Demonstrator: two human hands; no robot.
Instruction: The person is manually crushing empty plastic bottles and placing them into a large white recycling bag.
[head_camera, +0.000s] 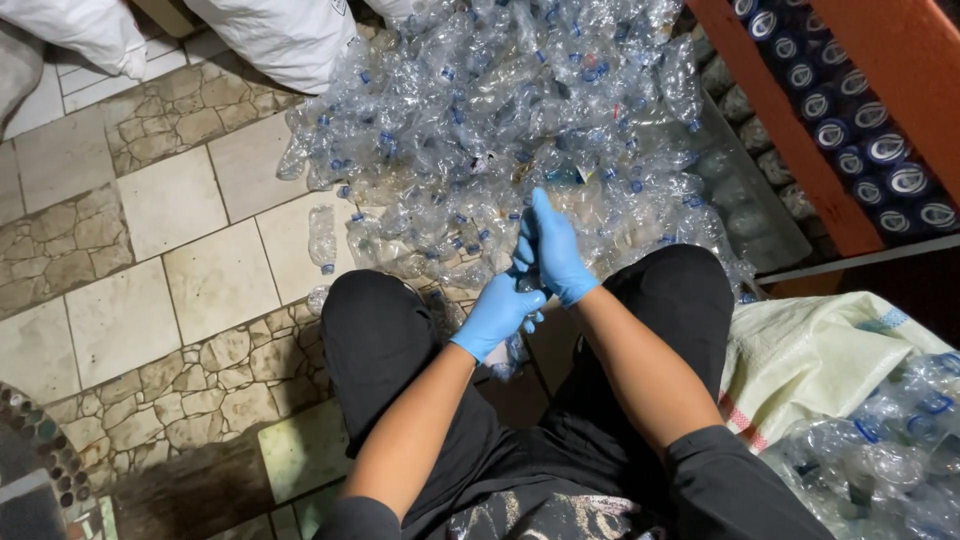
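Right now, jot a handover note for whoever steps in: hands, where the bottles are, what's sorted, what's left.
Left hand: blue glove, closed round a clear plastic bottle, mostly hidden between the hands.
Right hand: blue glove, gripping the upper end of the same bottle.
Pile of crushed clear bottles lies on the tiled floor ahead of the knees.
Open sack at the right already holds bottles.
Done: some bottles are in that sack.
Left: the big floor pile.
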